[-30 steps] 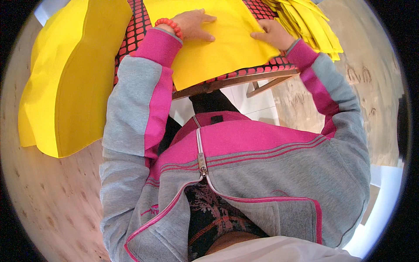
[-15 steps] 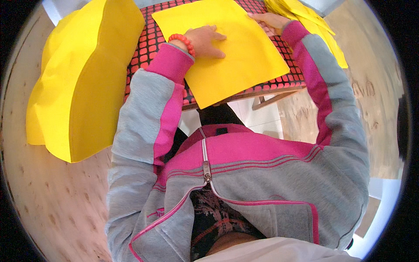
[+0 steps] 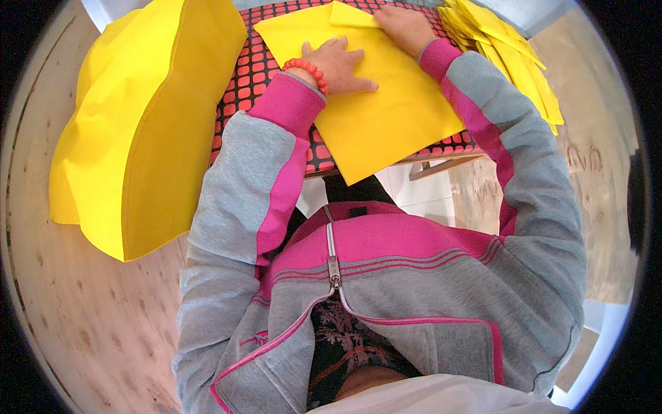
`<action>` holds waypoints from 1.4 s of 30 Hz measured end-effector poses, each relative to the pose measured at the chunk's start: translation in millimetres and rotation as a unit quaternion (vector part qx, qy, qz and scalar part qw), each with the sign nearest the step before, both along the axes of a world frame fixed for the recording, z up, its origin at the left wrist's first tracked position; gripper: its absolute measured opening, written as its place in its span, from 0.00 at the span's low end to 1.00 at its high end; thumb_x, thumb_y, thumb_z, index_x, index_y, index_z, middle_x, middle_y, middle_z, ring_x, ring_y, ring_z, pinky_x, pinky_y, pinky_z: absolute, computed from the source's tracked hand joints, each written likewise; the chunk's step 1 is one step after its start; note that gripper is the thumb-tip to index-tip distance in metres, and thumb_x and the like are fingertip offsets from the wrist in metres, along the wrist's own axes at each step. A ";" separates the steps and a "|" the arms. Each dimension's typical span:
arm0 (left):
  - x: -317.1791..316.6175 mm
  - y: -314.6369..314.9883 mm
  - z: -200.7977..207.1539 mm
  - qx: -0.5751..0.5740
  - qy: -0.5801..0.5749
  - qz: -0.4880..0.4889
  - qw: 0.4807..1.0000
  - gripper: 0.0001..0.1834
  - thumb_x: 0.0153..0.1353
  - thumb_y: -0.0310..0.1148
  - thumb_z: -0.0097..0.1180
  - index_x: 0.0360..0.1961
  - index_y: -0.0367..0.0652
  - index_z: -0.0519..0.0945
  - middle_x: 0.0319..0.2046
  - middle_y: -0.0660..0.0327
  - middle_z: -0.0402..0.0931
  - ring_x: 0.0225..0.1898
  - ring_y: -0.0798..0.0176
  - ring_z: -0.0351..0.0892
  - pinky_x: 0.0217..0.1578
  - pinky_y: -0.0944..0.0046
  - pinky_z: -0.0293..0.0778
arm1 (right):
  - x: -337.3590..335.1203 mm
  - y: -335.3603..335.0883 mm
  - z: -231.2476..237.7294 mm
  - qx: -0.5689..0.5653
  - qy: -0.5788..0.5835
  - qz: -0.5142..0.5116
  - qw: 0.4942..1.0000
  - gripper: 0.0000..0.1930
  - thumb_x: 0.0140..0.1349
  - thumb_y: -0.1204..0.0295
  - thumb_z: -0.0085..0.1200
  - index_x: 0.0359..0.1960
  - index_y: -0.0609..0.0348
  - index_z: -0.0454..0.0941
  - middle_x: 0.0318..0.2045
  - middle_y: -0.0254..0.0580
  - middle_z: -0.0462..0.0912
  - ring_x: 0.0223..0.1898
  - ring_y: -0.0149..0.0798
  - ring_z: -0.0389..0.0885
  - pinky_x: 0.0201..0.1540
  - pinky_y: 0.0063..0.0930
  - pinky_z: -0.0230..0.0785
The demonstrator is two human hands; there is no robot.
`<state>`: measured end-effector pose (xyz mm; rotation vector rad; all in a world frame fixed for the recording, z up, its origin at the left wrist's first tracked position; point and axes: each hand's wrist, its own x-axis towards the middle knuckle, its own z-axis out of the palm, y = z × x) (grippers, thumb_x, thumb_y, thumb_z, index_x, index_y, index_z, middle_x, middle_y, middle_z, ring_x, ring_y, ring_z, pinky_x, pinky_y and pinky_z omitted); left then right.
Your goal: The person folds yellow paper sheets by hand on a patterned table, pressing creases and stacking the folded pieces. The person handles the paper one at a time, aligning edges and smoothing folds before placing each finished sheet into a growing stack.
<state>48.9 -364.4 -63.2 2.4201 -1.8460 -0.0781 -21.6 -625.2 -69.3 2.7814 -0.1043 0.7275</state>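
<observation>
A flat yellow fabric sheet [image 3: 394,127] lies at a slant on the table, its near corner hanging just past the front edge. My left hand [image 3: 336,67], with a red bead bracelet at the wrist, rests on the sheet with fingers spread and holds nothing. At the far right corner my right hand [image 3: 405,29] is closed on the sheet, where a narrow flap [image 3: 353,15] is turned over toward me. The fingertips of that hand are partly hidden behind its back. Whether the sheet is one layer or a flat bag, I cannot tell.
The table [image 3: 234,90] has a red-and-black checked cover. Left of it a large piece of yellow fabric [image 3: 145,131] droops over the side. Several folded yellow pieces [image 3: 514,58] lie heaped at the table's far right, some hanging over the edge.
My right hand has moved from under the sheet's right edge up and left, folding the far corner over. My left hand stays spread on the sheet.
</observation>
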 end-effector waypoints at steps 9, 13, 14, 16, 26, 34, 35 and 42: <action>4.6 -0.4 -1.8 0.003 0.001 0.005 1.000 0.46 0.53 0.70 0.57 0.67 0.54 0.71 0.66 0.46 0.64 0.69 0.43 0.63 0.62 0.29 0.60 | -22.1 -55.5 19.0 0.759 0.193 -0.118 0.611 0.13 0.69 0.52 0.56 0.37 0.47 0.81 0.27 0.20 0.82 0.18 0.15 0.72 0.21 0.10 0.68; 4.0 -2.7 -5.3 -0.025 -0.004 -0.013 1.000 0.39 0.54 0.67 0.57 0.64 0.60 0.75 0.66 0.49 0.66 0.70 0.48 0.62 0.64 0.29 0.54 | -24.5 -38.5 15.2 0.446 0.153 0.028 0.881 0.13 0.70 0.56 0.55 0.39 0.52 0.81 0.28 0.25 0.83 0.20 0.22 0.76 0.22 0.20 0.69; 2.2 -2.2 -6.3 -0.049 -0.012 -0.035 0.998 0.38 0.55 0.66 0.56 0.64 0.60 0.75 0.66 0.49 0.66 0.70 0.48 0.62 0.65 0.29 0.54 | -23.5 -26.9 11.0 0.192 0.062 0.115 0.973 0.13 0.71 0.58 0.54 0.40 0.53 0.80 0.29 0.26 0.83 0.21 0.24 0.78 0.22 0.23 0.70; -2.4 -1.4 -7.4 -0.071 -0.017 -0.068 0.995 0.36 0.57 0.65 0.55 0.64 0.61 0.75 0.65 0.50 0.67 0.70 0.48 0.63 0.65 0.28 0.54 | -29.5 -3.3 5.8 -0.148 0.012 0.047 0.988 0.16 0.73 0.60 0.51 0.48 0.60 0.79 0.37 0.35 0.87 0.30 0.31 0.85 0.30 0.31 0.78; -8.3 -4.5 -3.2 -0.015 -0.024 -0.094 0.995 0.34 0.62 0.60 0.54 0.65 0.57 0.74 0.67 0.48 0.66 0.67 0.45 0.68 0.64 0.36 0.61 | -84.2 -16.8 31.4 0.817 0.195 -0.114 0.531 0.18 0.73 0.62 0.49 0.56 0.61 0.78 0.46 0.44 0.87 0.41 0.36 0.86 0.43 0.34 0.80; -6.8 -5.6 -2.4 -0.032 -0.014 -0.090 0.995 0.35 0.63 0.63 0.52 0.65 0.53 0.75 0.65 0.49 0.70 0.65 0.46 0.70 0.64 0.41 0.63 | -124.9 -26.4 14.3 0.776 0.204 -0.086 0.591 0.16 0.70 0.60 0.56 0.49 0.59 0.79 0.39 0.40 0.87 0.35 0.32 0.87 0.39 0.29 0.82; -6.3 -5.6 -2.6 -0.037 -0.010 -0.092 0.995 0.35 0.63 0.63 0.52 0.65 0.53 0.75 0.66 0.49 0.69 0.65 0.46 0.70 0.64 0.40 0.62 | -124.8 -20.3 14.7 0.771 0.207 -0.086 0.596 0.14 0.69 0.61 0.58 0.47 0.57 0.79 0.36 0.37 0.87 0.35 0.29 0.86 0.39 0.28 0.81; -3.3 -5.5 -5.8 -0.052 -0.021 -0.115 0.992 0.36 0.57 0.63 0.55 0.62 0.57 0.78 0.59 0.57 0.75 0.63 0.51 0.73 0.63 0.33 0.59 | -136.4 42.7 6.5 -0.151 0.063 0.089 0.983 0.11 0.60 0.64 0.61 0.35 0.57 0.75 0.34 0.45 0.81 0.32 0.51 0.81 0.32 0.42 0.74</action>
